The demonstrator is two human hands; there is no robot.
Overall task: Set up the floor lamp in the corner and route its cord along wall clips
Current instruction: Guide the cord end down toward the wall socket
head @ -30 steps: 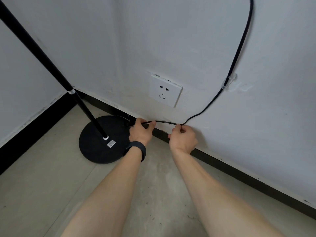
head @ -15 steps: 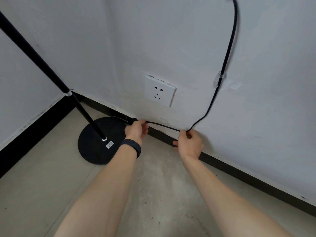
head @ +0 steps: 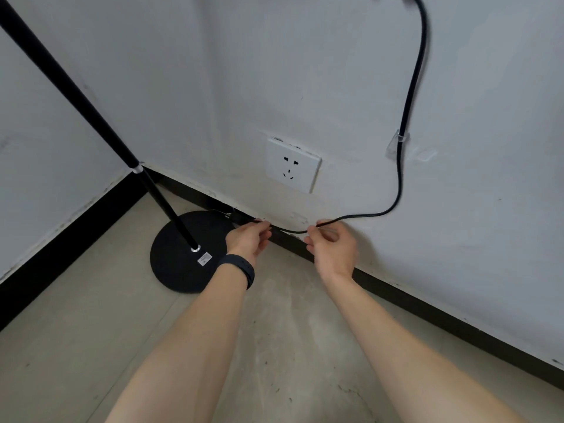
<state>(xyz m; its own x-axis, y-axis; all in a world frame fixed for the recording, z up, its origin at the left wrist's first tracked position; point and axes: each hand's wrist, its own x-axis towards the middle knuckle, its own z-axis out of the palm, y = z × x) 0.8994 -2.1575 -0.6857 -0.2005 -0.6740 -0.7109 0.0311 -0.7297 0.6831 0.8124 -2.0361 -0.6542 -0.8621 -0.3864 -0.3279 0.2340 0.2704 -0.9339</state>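
Note:
The floor lamp stands in the corner, its round black base on the floor and its black pole leaning up to the left. A black cord leaves the base, runs low along the wall, rises through a clear wall clip and reaches a second clip at the top edge. My left hand, with a dark wristband, pinches the cord just beside the base. My right hand pinches it further right, at the skirting. The short stretch between my hands sags slightly.
A white wall socket with nothing plugged in sits above my hands. Black skirting runs along both walls. The floor is pale tile. An unused clear adhesive pad sticks beside the clip.
My right hand has shifted left along the cord, closer to my left hand. The cord between them has gone from taut to sagging. The view has tilted up a little.

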